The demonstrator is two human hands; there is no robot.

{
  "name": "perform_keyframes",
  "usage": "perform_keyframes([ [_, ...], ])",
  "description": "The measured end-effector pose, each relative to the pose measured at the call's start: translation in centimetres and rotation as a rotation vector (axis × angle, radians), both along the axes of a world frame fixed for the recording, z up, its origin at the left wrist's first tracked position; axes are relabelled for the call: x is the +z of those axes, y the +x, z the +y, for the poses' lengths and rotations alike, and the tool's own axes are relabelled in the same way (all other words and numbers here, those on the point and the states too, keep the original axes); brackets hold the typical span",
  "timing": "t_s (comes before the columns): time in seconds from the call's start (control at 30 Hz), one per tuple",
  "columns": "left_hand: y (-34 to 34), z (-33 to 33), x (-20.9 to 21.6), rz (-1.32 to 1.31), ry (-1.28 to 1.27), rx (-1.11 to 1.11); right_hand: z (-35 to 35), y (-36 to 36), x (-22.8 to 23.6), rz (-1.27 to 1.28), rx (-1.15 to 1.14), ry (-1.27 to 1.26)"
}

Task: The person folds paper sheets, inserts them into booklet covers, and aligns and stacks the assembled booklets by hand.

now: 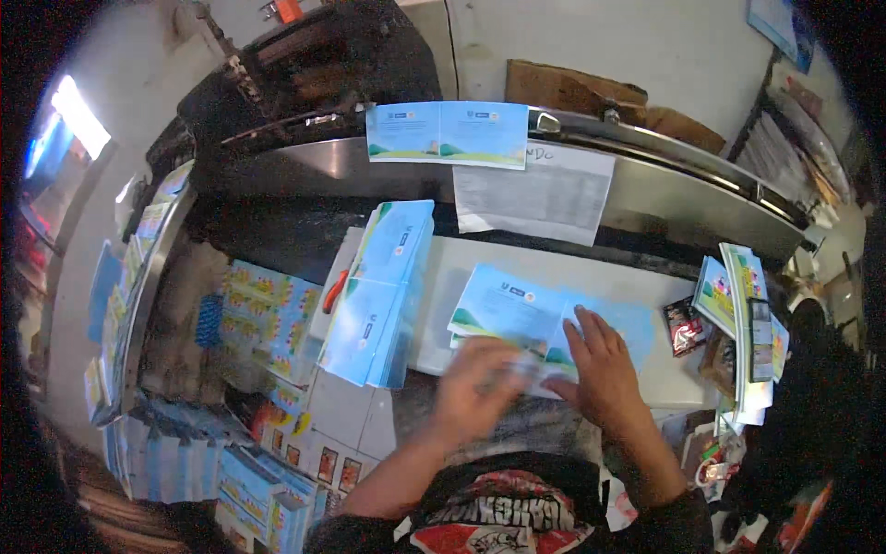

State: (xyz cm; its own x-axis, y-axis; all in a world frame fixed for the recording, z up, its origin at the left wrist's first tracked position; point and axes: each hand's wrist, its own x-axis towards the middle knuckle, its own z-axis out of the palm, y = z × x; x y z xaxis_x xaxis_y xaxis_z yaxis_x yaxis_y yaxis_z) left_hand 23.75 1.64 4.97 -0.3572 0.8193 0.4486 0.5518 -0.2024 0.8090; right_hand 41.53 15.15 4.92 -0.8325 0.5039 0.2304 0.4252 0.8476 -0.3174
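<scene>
A light-blue printed sheet point(510, 307) with a green band lies on the white work surface in front of me, over what look like more sheets. My right hand point(602, 371) rests on its right part, fingers stretched and apart, thumb toward the near edge. At the sheet's near edge is my left hand point(478, 386), smeared by motion. A pale blur shows at its fingertips, and I cannot make out whether it holds anything. Left of the sheet stands a stack of similar blue printed sheets point(377, 291). An orange-handled tool point(335, 292) pokes out beside that stack.
Another blue sheet point(447, 135) and a white printed paper point(535, 192) hang on the metal rail at the back. On the right are a dark red packet point(683, 326) and upright printed booklets point(746, 323). Bundles of blue printed pieces point(175, 462) fill the lower left.
</scene>
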Motion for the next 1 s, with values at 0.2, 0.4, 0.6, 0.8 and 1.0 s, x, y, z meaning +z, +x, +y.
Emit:
perform_keyframes([
  [0.2, -6.7, -1.3, -6.4, -0.042, -0.029, 0.386, 0.6, -0.6, -3.0, -0.314, 0.085, 0.060],
  [0.4, -7.4, 0.5, -8.4, 0.026, 0.021, 0.302, -0.1, -0.5, -2.0, -0.330, 0.051, 0.052],
  [0.6, -8.3, 0.1, -10.4, -0.110, 0.095, 0.151, 0.0, -1.7, -1.3, -0.369, 0.047, 0.035],
  [0.8, -8.0, 0.2, -11.0, -0.264, 0.268, 0.097, 1.5, -1.6, 0.2, -0.491, 0.043, -0.216],
  [1.0, -8.3, -0.4, -11.1, -0.160, 0.197, 0.123, 0.9, -3.2, 2.4, -0.506, 0.049, -0.205],
])
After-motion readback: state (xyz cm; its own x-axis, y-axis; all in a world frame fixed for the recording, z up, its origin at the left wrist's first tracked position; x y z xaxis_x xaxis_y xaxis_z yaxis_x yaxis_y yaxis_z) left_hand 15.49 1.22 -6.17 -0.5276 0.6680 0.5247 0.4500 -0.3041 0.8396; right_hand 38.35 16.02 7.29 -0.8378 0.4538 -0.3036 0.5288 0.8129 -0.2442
